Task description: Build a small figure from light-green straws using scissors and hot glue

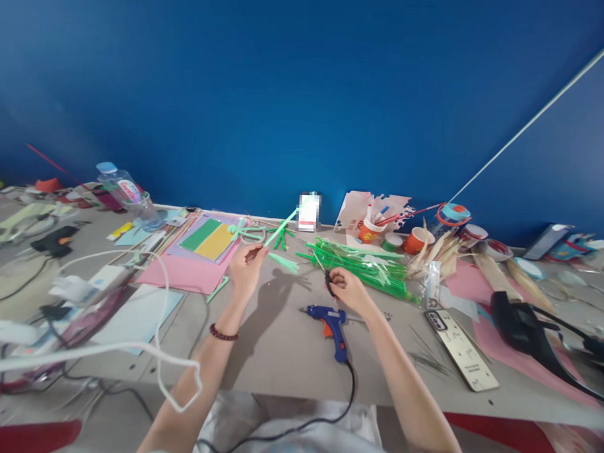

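My left hand (246,264) is closed, pinching the lower end of a pale green pipe cleaner (282,229) that slants up to the right. In my right hand (347,287) is a small dark-handled tool (328,282) with a thin tip; its exact kind is not clear. Just beyond that hand lies a bundle of bright green pipe cleaners (364,268) in clear plastic. Between the hands are short pale green pieces (284,262) and a darker green twisted shape (282,238). A blue glue gun (331,320) rests on its side below my right hand.
Pink paper (181,273) with coloured sheets lies left, near a plastic bottle (127,191). White cables (165,301) loop across the left foreground. To the right are a phone (461,351), orange cups (419,240) and a black object (516,326). A blue wall (306,101) stands behind.
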`<action>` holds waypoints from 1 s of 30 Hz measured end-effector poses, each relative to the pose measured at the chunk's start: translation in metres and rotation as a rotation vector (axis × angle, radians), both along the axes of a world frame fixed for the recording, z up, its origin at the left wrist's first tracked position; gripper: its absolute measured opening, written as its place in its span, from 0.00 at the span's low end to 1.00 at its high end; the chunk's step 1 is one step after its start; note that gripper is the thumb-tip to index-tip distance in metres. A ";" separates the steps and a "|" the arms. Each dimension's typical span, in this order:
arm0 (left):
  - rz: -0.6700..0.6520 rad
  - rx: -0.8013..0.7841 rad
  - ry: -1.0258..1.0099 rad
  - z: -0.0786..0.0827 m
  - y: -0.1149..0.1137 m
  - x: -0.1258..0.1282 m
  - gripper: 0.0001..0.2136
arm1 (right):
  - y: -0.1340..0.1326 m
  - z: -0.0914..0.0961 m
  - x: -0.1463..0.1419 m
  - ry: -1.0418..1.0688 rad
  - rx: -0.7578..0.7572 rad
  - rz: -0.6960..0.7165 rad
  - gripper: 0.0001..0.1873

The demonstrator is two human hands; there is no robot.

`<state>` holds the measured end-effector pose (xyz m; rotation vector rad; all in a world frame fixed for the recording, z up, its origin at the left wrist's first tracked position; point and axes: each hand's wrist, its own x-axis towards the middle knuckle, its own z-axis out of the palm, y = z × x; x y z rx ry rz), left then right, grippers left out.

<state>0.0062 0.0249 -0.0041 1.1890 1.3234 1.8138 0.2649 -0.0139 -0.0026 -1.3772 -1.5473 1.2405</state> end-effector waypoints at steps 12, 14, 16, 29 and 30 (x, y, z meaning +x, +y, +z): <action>0.200 0.627 0.745 0.006 -0.022 0.011 0.07 | -0.016 0.020 -0.053 0.159 -0.188 0.267 0.20; 0.200 0.669 0.771 0.003 -0.023 0.014 0.08 | -0.016 0.018 -0.054 0.172 -0.207 0.259 0.21; 0.188 0.680 0.800 0.000 -0.024 0.016 0.08 | -0.015 0.016 -0.054 0.187 -0.223 0.253 0.22; 0.174 0.730 0.964 -0.006 -0.025 0.014 0.12 | -0.016 0.017 -0.055 0.292 -0.257 0.233 0.21; 0.173 0.729 0.982 -0.007 -0.025 0.014 0.12 | -0.016 0.017 -0.055 0.293 -0.264 0.232 0.21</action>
